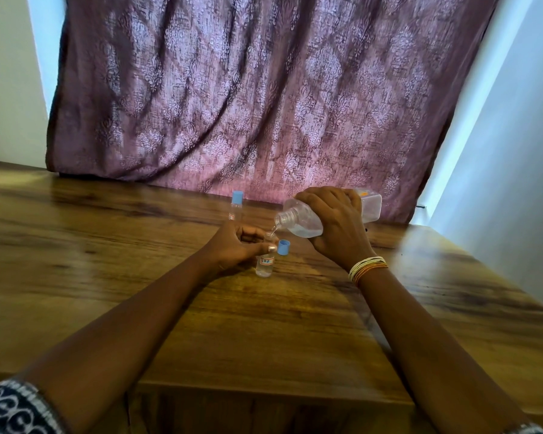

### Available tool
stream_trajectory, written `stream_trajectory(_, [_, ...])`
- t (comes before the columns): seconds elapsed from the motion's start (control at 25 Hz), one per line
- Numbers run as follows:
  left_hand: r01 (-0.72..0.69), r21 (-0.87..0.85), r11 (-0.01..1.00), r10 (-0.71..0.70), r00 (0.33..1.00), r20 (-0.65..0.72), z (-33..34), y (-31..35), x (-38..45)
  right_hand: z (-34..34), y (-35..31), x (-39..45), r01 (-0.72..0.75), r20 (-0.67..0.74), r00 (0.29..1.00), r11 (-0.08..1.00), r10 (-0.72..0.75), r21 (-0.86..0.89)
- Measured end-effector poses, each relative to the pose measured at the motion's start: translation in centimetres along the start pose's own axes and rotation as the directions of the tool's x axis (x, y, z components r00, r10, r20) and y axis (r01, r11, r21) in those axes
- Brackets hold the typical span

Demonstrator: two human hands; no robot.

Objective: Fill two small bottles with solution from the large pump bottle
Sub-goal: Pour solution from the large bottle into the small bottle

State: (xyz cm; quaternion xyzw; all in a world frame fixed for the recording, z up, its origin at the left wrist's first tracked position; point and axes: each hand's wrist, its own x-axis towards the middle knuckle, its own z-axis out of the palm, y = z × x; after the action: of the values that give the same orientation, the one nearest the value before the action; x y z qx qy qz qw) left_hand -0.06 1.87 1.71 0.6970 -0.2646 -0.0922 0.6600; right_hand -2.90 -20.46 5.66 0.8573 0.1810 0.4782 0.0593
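The right hand (333, 220) gripped the tipped, clear plastic large bottle (304, 219), which looked light and probably slippery. The left hand (235, 245) pinched the small open clear bottle (265, 261) steady at its neck.

- A home room, by the look of it.
- A patterned mauve curtain (264, 98) hangs behind a wood-grain table (107, 245).
- Plain pale walls (514, 183) stand on both sides of the curtain.
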Motion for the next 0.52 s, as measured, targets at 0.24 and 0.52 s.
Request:
stream_trajectory(0.24, [-0.005, 0.002, 1.000, 0.005, 1.000, 0.000, -0.03, -0.05, 0.03, -0.02, -0.03, 0.06, -0.005, 0.003, 1.000, 1.000, 0.005, 0.005])
stream_trajectory(0.52, [-0.016, 0.008, 1.000, 0.016, 1.000, -0.011, -0.06, 0.12, 0.11, -0.03, -0.06, 0.09, -0.006, 0.015, 1.000, 1.000, 0.006, 0.007])
